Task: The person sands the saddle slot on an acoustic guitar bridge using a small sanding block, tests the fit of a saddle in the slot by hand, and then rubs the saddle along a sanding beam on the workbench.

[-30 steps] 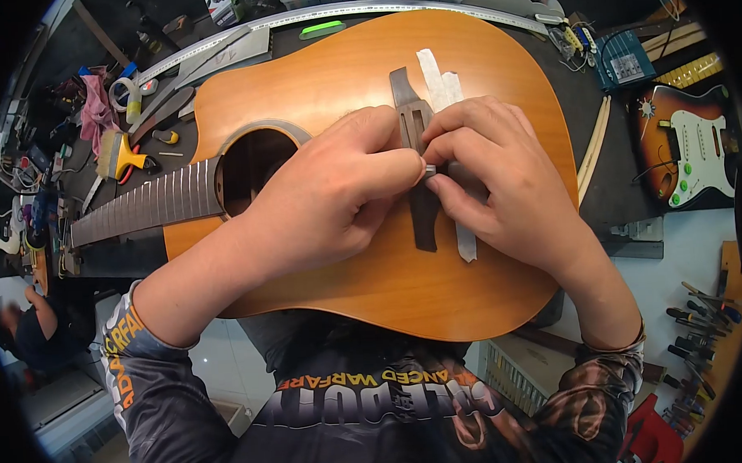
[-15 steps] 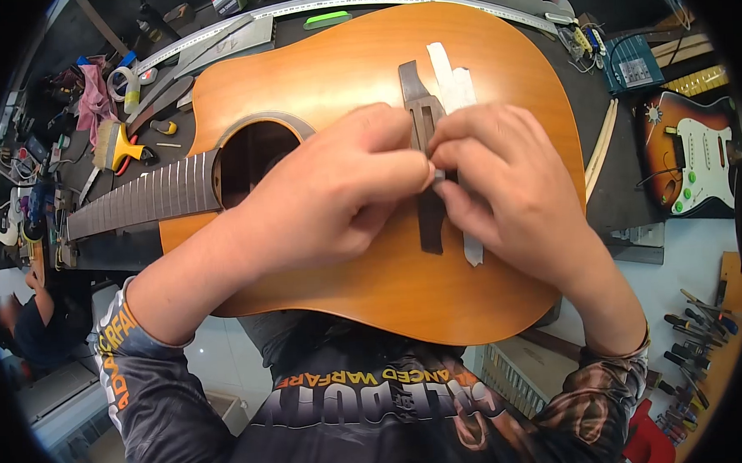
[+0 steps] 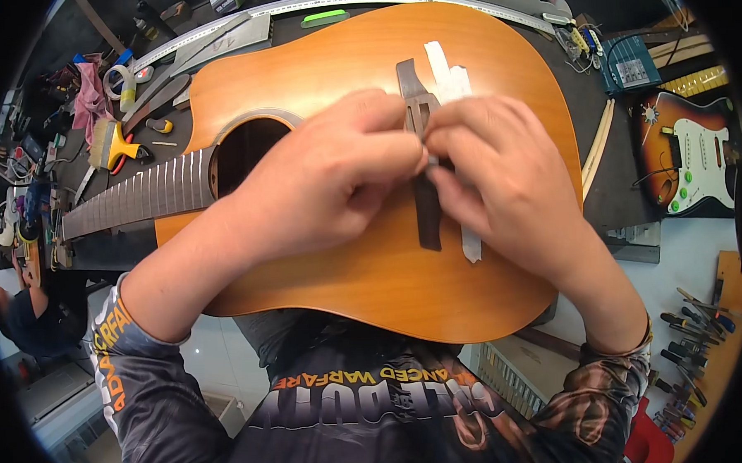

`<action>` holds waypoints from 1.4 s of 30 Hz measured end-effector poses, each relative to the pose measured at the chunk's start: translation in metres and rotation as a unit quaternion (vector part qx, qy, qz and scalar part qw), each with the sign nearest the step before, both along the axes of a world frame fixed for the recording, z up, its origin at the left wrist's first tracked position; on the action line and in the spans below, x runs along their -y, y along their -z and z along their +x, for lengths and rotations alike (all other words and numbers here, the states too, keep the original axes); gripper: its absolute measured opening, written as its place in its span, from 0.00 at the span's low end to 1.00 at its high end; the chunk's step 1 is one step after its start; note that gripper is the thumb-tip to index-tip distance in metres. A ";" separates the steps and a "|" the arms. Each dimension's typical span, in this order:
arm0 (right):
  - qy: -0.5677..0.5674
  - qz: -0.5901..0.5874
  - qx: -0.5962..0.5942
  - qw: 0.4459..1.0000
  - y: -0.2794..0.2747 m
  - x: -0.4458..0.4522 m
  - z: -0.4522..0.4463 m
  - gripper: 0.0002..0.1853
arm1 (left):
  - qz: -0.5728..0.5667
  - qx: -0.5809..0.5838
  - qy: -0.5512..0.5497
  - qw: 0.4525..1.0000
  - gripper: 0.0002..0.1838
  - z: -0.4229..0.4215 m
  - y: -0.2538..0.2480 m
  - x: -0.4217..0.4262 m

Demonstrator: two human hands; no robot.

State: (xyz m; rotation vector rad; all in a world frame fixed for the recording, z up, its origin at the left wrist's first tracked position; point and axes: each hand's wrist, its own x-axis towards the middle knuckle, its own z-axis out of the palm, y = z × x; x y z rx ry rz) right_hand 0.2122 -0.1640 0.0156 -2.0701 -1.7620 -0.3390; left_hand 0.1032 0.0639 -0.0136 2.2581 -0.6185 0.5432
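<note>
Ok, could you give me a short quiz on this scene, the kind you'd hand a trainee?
1. True or false: the left hand and right hand are close together over the dark bridge of the wooden guitar.

2. Multiple choice: what lies on the guitar's top beside the bridge?
a) a paintbrush
b) white strips
c) a pink cloth

3. Fill in: the knobs on the electric guitar at the picture's right are ____.

Key: 1. True; 2. b; 3. green
</note>
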 end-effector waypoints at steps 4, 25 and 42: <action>-0.005 0.018 0.002 1.000 0.007 -0.012 0.018 0.13 | 0.003 0.018 -0.049 0.999 0.10 0.007 -0.001 0.000; 0.013 -0.005 -0.001 1.000 -0.001 -0.006 0.004 0.12 | 0.006 -0.002 -0.015 1.000 0.07 0.007 0.004 -0.006; 0.044 0.056 -0.014 0.997 0.017 -0.028 0.028 0.09 | -0.011 -0.006 -0.091 0.996 0.09 0.026 0.001 -0.011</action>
